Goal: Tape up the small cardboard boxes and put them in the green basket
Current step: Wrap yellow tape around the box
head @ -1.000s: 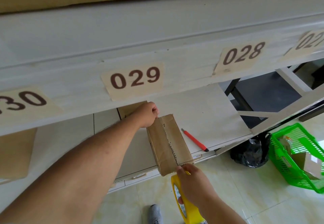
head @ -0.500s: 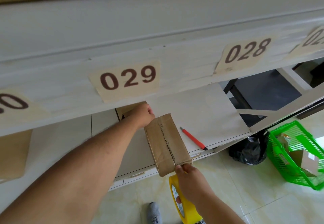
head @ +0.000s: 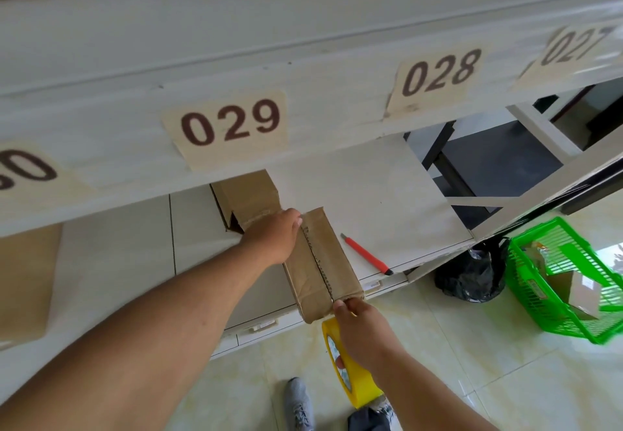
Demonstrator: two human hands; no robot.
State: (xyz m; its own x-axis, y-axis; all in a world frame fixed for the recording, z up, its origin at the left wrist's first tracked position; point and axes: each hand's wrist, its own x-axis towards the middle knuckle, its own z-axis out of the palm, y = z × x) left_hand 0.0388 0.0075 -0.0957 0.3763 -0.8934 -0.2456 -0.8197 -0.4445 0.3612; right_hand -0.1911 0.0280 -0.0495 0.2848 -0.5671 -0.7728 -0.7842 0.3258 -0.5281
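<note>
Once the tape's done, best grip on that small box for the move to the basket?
Probably grip the small cardboard box across its narrow width, coming from above at mid-length. It lies flat on the white shelf, long and slim, near end overhanging the edge; both long sides look free. The left hand presses the far end, the right hand holds the tape roll at the near end.

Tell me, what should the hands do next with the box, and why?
Probably tear the tape off at the near end. The tape strip already runs along the small cardboard box, the left hand holds its far end, and the right hand pinches the near edge with the yellow tape roll hanging below.
</note>
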